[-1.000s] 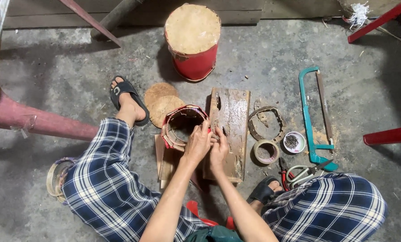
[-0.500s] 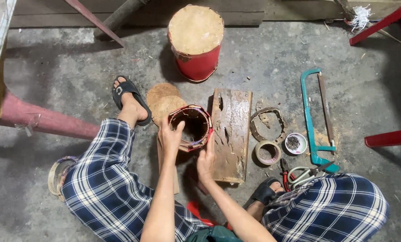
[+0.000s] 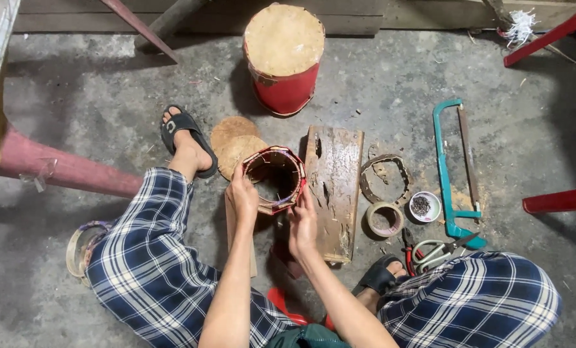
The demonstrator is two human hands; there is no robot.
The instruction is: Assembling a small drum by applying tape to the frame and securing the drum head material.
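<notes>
Hands meet around a small open drum shell [image 3: 275, 179], red on the outside and dark inside, set on the concrete floor [image 3: 107, 116] between the person's knees. The left hand [image 3: 241, 196] curls over the shell's near left rim, fingers wrapped on the wall. The right hand [image 3: 302, 222] cups the near right side from below, fingers partly closed against it. Gripping from both sides like this seems to steady the round, light shell so it cannot roll or tip; its opening faces up and slightly away.

Just right of the right hand lies a worn wooden board [image 3: 333, 190], close enough to serve as a work surface. Beyond the left hand, two round tan discs [image 3: 236, 145] overlap on the floor, touching the shell's far left edge. Further ahead of both hands stands a finished red drum [image 3: 284, 58] with a pale skin top.

Tools sit within reach to the right: a curved rusty metal band [image 3: 384, 177], a roll of tape [image 3: 384, 219], a small dish of nails [image 3: 423, 206], a teal hacksaw [image 3: 452, 167] and scissors [image 3: 439, 251] near the right knee. Sandalled feet and checked trousers frame the scene.
</notes>
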